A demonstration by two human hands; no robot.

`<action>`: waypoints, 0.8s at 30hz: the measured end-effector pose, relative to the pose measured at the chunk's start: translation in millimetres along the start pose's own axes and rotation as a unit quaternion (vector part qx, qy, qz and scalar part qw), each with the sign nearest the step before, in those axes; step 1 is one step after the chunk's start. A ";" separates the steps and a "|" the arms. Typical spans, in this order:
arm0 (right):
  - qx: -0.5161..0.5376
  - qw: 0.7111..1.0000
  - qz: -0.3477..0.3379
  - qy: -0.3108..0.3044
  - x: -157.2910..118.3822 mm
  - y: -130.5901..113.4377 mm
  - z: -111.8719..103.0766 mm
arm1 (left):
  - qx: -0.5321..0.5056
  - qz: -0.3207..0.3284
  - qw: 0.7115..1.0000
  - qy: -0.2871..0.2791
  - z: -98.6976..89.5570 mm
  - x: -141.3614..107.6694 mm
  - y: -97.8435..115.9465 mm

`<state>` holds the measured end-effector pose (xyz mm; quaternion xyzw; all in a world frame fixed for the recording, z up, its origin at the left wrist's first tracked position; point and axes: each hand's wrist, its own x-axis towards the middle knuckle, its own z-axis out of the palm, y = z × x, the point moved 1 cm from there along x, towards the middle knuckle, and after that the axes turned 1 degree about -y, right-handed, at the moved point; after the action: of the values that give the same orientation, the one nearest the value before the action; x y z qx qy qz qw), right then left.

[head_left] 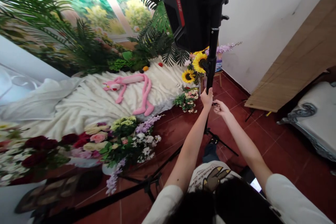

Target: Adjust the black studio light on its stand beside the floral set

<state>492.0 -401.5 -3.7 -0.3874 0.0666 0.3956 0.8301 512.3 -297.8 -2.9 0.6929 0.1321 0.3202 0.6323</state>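
Note:
A black light stand [213, 42] rises in front of me with a large black studio light [187, 10] on top, a red stripe along its side. My left hand [207, 98] is wrapped round the stand's pole. Just right of it, my right hand [219, 107] pinches a small dark part at the pole, probably a knob; the fingers partly hide it. Below, the stand's spread legs [223, 142] rest on the red tiled floor [237, 119].
A pink plush toy [144, 92] lies on a cream blanket [86, 105]. Artificial flowers [98, 138] line its front, and sunflowers [198, 63] stand behind the pole. Another black stand [147, 183] crosses the floor at lower left. A wooden panel [291, 52] and silver-edged furniture [320, 112] are at right.

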 end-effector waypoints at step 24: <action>-0.601 0.526 -0.602 -0.014 -22.9 -92.2 126.4 | -0.021 -0.015 1.000 -0.015 -2.3 -0.9 2.2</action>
<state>517.0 -363.0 147.6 -0.7371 -0.4471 -0.2466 0.4427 509.7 -297.0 -1.1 0.6823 0.1262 0.3027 0.6533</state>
